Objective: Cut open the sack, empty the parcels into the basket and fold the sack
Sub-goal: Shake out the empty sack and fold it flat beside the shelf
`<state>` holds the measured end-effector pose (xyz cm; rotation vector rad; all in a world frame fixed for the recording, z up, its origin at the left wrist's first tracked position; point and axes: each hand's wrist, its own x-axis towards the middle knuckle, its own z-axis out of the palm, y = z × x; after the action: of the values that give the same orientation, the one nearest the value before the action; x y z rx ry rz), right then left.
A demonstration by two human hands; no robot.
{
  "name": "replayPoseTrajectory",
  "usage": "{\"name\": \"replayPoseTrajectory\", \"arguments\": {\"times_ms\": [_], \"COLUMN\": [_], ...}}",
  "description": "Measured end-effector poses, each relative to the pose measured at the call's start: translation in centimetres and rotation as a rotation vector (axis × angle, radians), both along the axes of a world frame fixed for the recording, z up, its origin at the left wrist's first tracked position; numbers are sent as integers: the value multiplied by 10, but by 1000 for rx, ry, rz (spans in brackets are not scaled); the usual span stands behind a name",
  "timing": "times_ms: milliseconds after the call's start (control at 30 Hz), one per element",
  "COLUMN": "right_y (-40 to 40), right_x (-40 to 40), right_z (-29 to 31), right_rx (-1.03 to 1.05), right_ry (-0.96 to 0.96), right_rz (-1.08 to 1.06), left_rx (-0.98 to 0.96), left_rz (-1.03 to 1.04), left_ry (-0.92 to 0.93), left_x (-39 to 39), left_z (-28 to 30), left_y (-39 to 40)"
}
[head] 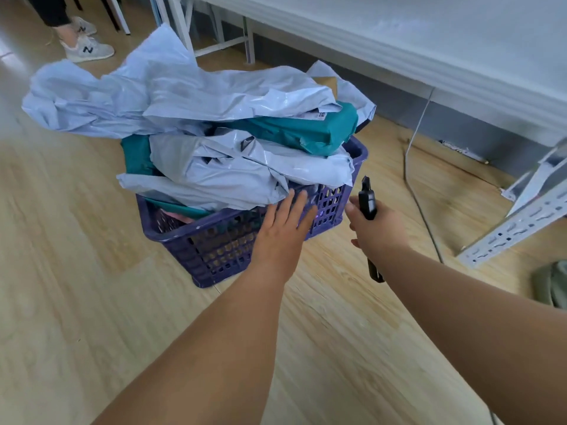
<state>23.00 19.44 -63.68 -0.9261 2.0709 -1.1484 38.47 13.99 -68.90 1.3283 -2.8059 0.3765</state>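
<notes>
sack [101, 96] draped limp over the heaped parcels [245, 161] in the purple basket [214, 250] — looks emptied. left hand [282, 228] flat, fingers straight, near the rim; right hand [377, 228] gripping a black cutter [368, 204]. best to park the cutter first — then lift the sack clear with both hands and fold on the floor.

Purple perforated plastic basket [214, 250] sits heaped above its rim with grey and teal plastic-wrapped parcels [245, 167], crumpled pale-blue plastic sack [122, 96] draped over the top, blocking entry from above. Bare light wood floor [61, 240] open left and in front of basket. Right side narrowed by white metal table frame [515, 222] and grey cable [426, 216].
</notes>
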Motion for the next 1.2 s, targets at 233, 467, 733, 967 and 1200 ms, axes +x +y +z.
{"name": "replayPoseTrajectory", "arguments": {"times_ms": [233, 467, 733, 967, 1200], "right_y": [-7, -36, -37, 3, 100], "right_x": [2, 25, 21, -26, -115], "right_z": [9, 7, 7, 2, -1], "right_rx": [-51, -29, -28, 16, 174], "right_ry": [-29, -135, -172, -192, -89], "right_rz": [53, 106, 72, -156, -416], "left_rx": [-280, -96, -44, 143, 346], "left_rz": [-24, 183, 260, 497, 30], "left_ry": [329, -94, -219, -262, -125], "left_x": [18, 47, 21, -50, -181], "left_z": [-6, -4, -1, 19, 17], "left_y": [20, -12, -37, -36, 56]}}
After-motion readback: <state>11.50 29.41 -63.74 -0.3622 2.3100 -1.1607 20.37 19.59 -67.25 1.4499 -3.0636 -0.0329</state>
